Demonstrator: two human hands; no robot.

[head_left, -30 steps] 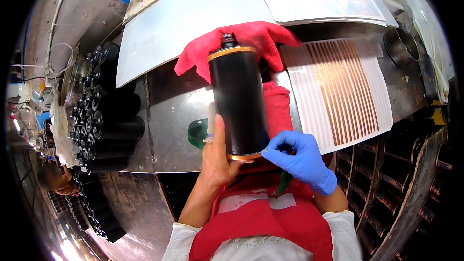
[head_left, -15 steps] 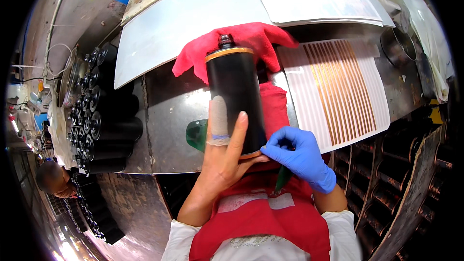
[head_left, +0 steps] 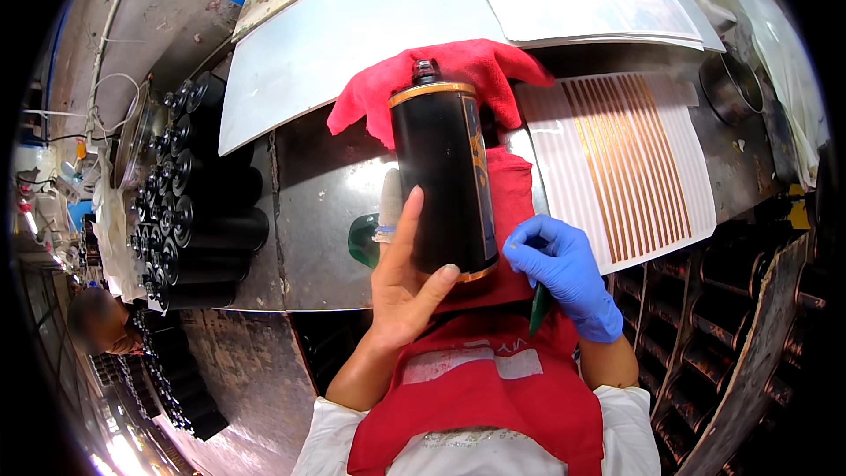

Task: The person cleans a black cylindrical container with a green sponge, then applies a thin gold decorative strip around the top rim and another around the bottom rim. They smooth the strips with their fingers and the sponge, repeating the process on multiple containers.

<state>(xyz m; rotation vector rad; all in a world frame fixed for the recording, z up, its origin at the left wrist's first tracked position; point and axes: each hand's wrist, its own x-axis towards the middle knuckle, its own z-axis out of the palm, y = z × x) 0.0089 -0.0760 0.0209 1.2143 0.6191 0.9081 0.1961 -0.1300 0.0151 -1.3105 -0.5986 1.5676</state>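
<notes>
A black bottle [head_left: 436,176] lies with its neck pointing away, on red cloth [head_left: 515,185] at the bench's near edge. Gold bands ring its shoulder and base, and a patterned panel shows on its right side. My left hand [head_left: 405,278], bare with one finger wrapped, holds the bottle's lower left side, the thumb near the base. My blue-gloved right hand [head_left: 560,269] is just right of the base, apart from it, thumb and forefinger together. A dark green flat piece [head_left: 539,310] sticks out below its curled fingers. Beside the bottle lies another green piece [head_left: 362,241].
To the right lies a white sheet with gold strips [head_left: 630,176], near a metal pot [head_left: 731,88]. Black bottles [head_left: 216,225] are stacked at left. White boards [head_left: 361,44] cover the bench's back. Racks of dark bottles [head_left: 705,330] stand at lower right; another person [head_left: 97,322] is at far left.
The bottle has turned, bringing its patterned panel into view on the right. My left thumb has shifted onto the lower bottle. My right hand has drawn away from the base.
</notes>
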